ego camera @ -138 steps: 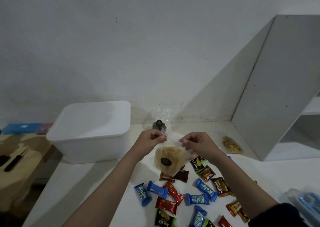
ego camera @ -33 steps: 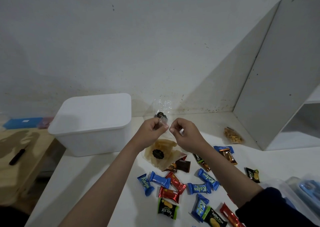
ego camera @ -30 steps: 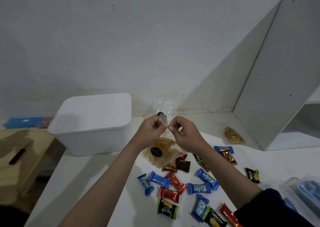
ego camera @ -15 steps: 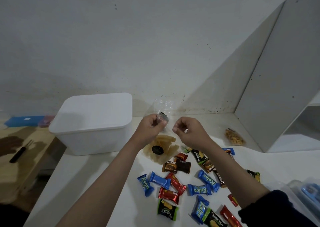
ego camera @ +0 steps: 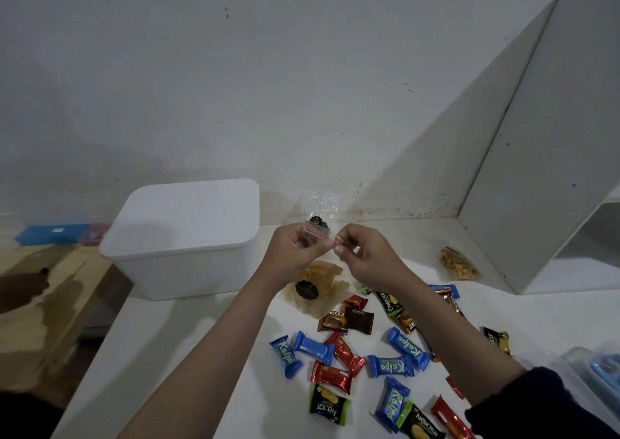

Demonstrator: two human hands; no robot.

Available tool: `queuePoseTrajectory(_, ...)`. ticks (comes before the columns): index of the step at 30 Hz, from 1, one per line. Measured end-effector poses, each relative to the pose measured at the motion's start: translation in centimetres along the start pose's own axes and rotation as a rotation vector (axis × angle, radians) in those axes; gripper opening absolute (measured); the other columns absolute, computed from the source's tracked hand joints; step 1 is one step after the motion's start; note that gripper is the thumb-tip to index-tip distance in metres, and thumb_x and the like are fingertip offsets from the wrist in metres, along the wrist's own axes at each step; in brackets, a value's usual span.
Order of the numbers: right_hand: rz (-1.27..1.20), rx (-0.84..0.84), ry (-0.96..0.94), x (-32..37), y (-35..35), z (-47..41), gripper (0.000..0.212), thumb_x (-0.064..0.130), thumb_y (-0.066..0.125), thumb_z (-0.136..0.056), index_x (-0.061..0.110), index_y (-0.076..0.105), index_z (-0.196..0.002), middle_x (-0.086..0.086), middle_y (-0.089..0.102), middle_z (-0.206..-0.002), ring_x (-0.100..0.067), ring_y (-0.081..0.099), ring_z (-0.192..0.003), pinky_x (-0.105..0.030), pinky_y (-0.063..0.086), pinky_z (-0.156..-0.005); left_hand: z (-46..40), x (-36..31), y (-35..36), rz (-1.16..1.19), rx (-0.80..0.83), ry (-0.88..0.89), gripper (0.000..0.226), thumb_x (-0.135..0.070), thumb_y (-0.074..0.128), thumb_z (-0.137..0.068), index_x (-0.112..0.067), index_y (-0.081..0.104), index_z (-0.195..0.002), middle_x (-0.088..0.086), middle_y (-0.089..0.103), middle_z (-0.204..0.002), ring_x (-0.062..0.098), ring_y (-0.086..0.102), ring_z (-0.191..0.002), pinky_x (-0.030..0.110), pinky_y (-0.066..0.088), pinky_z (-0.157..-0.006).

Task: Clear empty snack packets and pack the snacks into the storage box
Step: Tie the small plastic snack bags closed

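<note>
Item: clear snack bag [ego camera: 313, 286], holding pale chips and bearing a dark round label. It hangs just under our two hands, above the white table [ego camera: 188, 338]. Our left hand [ego camera: 295, 249] has its fingers curled, pinching the bag's clear top edge; our right hand [ego camera: 364, 254] pinches that same edge from the other side, the two hands nearly touching.

Item: white storage box [ego camera: 188, 237], lid on, standing on the table to the left of the left hand, near but apart.

Item: wrapped snacks [ego camera: 349, 358], blue, red, black and brown, scattered on the table below and to the right of the hanging bag, under our forearms.

Item: small clear packet of nuts [ego camera: 458, 266], on the table to the right of the right hand.
</note>
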State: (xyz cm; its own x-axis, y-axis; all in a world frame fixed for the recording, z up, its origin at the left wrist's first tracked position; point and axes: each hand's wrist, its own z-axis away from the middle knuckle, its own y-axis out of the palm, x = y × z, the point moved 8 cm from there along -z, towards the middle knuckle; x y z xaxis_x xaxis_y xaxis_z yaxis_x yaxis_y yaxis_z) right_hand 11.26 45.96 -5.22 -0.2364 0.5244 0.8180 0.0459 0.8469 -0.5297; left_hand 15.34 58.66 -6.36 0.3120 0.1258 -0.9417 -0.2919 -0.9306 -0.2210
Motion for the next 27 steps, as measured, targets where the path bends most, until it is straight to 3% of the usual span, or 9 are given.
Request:
queuePoseTrajectory(5,-0.002,-0.01,0.007,0.1,-0.4,0.2,0.004,0.013,0.065,-0.087,0.011,0.065,-0.084,0.005,0.059,-0.073,-0.001,0.051,-0.064,-0.011,0.044,-0.058,0.2,0.5,-0.3,0.061,-0.023,-0.05,0.007,-0.006,0.073,-0.078,-0.011,0.07,-0.075,0.004,0.067,-0.071,0.007,0.061,-0.067,0.017,0.049,-0.066)
queuePoseTrajectory(9,0.016,-0.029,0.085,-0.9,-0.8,0.4,0.011,0.019,0.068,-0.084,0.009,0.066,-0.081,-0.011,0.065,-0.077,-0.013,0.054,-0.067,-0.028,0.048,-0.064,-0.1,1.1,-1.3,0.149,-0.043,-0.143,0.011,-0.004,0.072,-0.078,-0.013,0.069,-0.072,-0.005,0.069,-0.065,0.008,0.064,-0.067,0.021,0.052,-0.07)
queuePoseTrajectory(11,0.028,-0.049,0.082,-1.0,-1.0,0.4,0.012,0.018,0.067,-0.085,0.013,0.064,-0.074,-0.01,0.064,-0.073,-0.01,0.053,-0.064,-0.023,0.046,-0.062,-0.2,1.1,-1.3,0.164,-0.032,-0.165,0.009,-0.004,0.071,-0.078,-0.011,0.068,-0.073,-0.008,0.069,-0.061,0.004,0.065,-0.064,0.017,0.052,-0.067)
queuePoseTrajectory(13,0.023,-0.061,0.06,-0.8,-1.0,0.5,0.016,0.013,0.067,-0.084,0.017,0.061,-0.07,0.001,0.06,-0.067,0.0,0.052,-0.06,-0.01,0.042,-0.058,-0.1,1.1,-1.0,0.18,-0.004,-0.18,0.01,-0.004,0.071,-0.079,-0.011,0.067,-0.073,-0.009,0.068,-0.061,0.003,0.064,-0.065,0.015,0.051,-0.067)
queuePoseTrajectory(15,-0.012,-0.065,0.061,-0.8,-1.0,0.5,0.017,0.009,0.066,-0.084,0.015,0.061,-0.069,0.004,0.058,-0.065,0.002,0.051,-0.057,-0.009,0.042,-0.056,0.0,1.1,-0.7,0.212,0.03,-0.193,0.012,-0.002,0.07,-0.079,-0.013,0.067,-0.074,-0.01,0.07,-0.066,0.002,0.065,-0.068,0.014,0.05,-0.068)
queuePoseTrajectory(18,-0.061,-0.06,0.064,-0.9,-0.9,0.5,0.011,0.007,0.065,-0.084,0.004,0.064,-0.073,0.003,0.057,-0.065,0.0,0.05,-0.057,-0.011,0.041,-0.056,0.1,1.0,-0.3,0.246,0.07,-0.175,0.019,0.0,0.073,-0.074,-0.018,0.069,-0.077,-0.007,0.073,-0.078,0.008,0.066,-0.077,0.018,0.052,-0.072)
queuePoseTrajectory(21,-0.085,-0.056,0.058,-0.9,-0.6,0.4,0.011,0.008,0.064,-0.085,0.0,0.064,-0.077,-0.004,0.059,-0.068,-0.008,0.052,-0.064,-0.015,0.042,-0.06,0.1,1.1,-0.4,0.279,0.024,-0.176,0.026,0.004,0.075,-0.07,-0.022,0.07,-0.073,-0.004,0.073,-0.077,0.015,0.066,-0.081,0.023,0.053,-0.074)
queuePoseTrajectory(24,-0.079,-0.055,0.082,-1.3,-0.3,0.6,0.012,0.012,0.064,-0.086,0.001,0.064,-0.081,-0.021,0.062,-0.078,-0.014,0.053,-0.068,-0.026,0.045,-0.065,0.0,1.1,-0.6,0.272,-0.023,-0.185,0.027,0.006,0.075,-0.069,-0.02,0.068,-0.073,-0.005,0.072,-0.072,0.013,0.066,-0.076,0.023,0.053,-0.073)
queuePoseTrajectory(27,-0.088,-0.056,0.093,-1.4,-0.1,0.6,0.009,0.011,0.063,-0.087,0.002,0.066,-0.086,-0.02,0.065,-0.082,-0.015,0.055,-0.071,-0.027,0.047,-0.067,0.0,1.1,-0.5,0.226,-0.032,-0.183,0.027,0.003,0.078,-0.068,-0.017,0.066,-0.082,-0.002,0.069,-0.076,0.011,0.064,-0.073,0.022,0.052,-0.07)
